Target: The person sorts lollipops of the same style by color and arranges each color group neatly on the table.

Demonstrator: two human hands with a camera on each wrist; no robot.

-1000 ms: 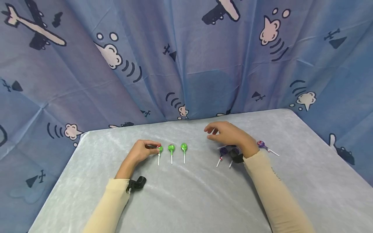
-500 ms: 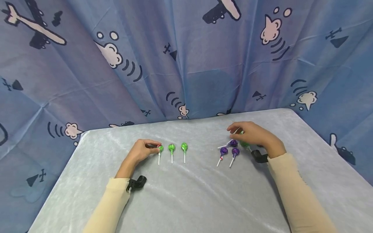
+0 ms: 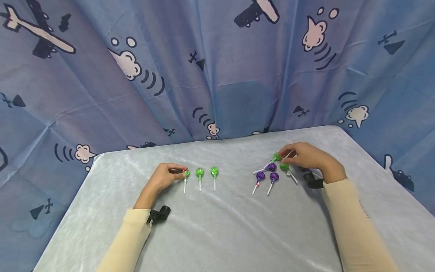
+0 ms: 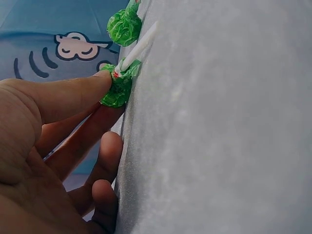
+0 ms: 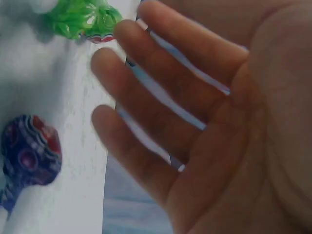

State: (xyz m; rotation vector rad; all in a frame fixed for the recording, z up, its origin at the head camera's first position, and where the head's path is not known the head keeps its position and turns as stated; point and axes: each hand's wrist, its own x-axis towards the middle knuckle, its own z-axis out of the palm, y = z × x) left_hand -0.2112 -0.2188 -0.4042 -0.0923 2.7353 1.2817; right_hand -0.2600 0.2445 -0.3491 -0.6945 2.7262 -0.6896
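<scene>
My left hand [image 3: 165, 175] pinches a green lollipop [image 4: 117, 92] between thumb and fingers at the left end of a row. Two more green lollipops, one in the middle [image 3: 199, 172] and one on the right [image 3: 214, 172], lie beside it, sticks toward me. My right hand [image 3: 307, 156] hovers at the right cluster, fingers loosely bent and apart. Its thumb and index tips are right by an upper green lollipop [image 3: 277, 156]. Another green lollipop [image 3: 284, 167] lies just below the thumb.
Three purple lollipops, an upper one [image 3: 271, 167], a left one [image 3: 260, 176] and a right one [image 3: 273, 176], lie left of my right hand. Another purple lollipop [image 5: 31, 151] is mostly hidden by that hand in the head view. A patterned curtain [image 3: 217, 75] hangs behind the white-covered table [image 3: 210, 234].
My right hand has moved right across the cluster, uncovering purple lollipops and then the two green ones. The left hand stays in place on its green lollipop.
</scene>
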